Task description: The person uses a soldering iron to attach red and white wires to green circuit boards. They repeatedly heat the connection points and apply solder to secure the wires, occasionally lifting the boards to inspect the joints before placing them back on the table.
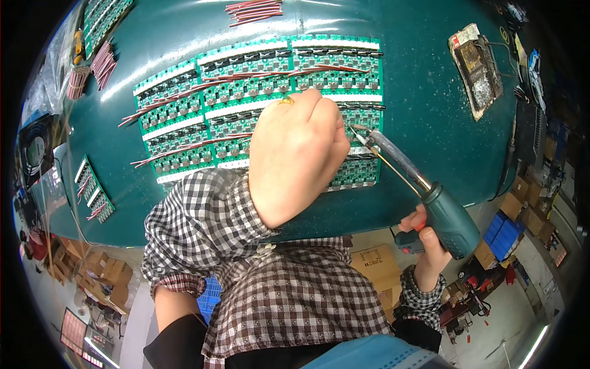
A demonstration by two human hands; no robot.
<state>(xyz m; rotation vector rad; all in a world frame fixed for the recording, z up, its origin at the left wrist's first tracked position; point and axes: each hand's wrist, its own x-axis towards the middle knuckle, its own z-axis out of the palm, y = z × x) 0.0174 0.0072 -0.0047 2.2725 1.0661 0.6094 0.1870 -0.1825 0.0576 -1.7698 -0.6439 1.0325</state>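
left grip (299,154): mid-frame, back of hand up, over the circuit boards (246,89). fingers curled under, thumb side toward the soldering tool's tip; fingertips hidden, so cannot tell whether they pinch anything. yellow ring (286,100) on one finger.

right grip (432,246): lower right of centre, closed around the dark green handle of the soldering tool (452,218); red trigger (421,226) beside the fingers. metal barrel slants up and left, thin tube alongside it; tip ends just beside the left thumb, over the right part of the boards. cannot tell whether tip touches board.

boards: laid out in a block, centre of frame, three columns side by side, white strips and black parts in rows. red-and-black wires (258,75) lie across an upper row; more wires (192,149) across a lower row, running under the left hand.

counter (424,58): green, glossy. top centre, a loose wire pile (253,11). upper left, wire bundles (104,64) near another board (106,23). left, a small board piece (95,189), set apart, wires on it. upper right, a worn metal stand (478,71), grimy, pale specks around it.

checked sleeves (206,212) on both arms; brown checked apron (295,289) below. cardboard boxes (104,273) lower left.
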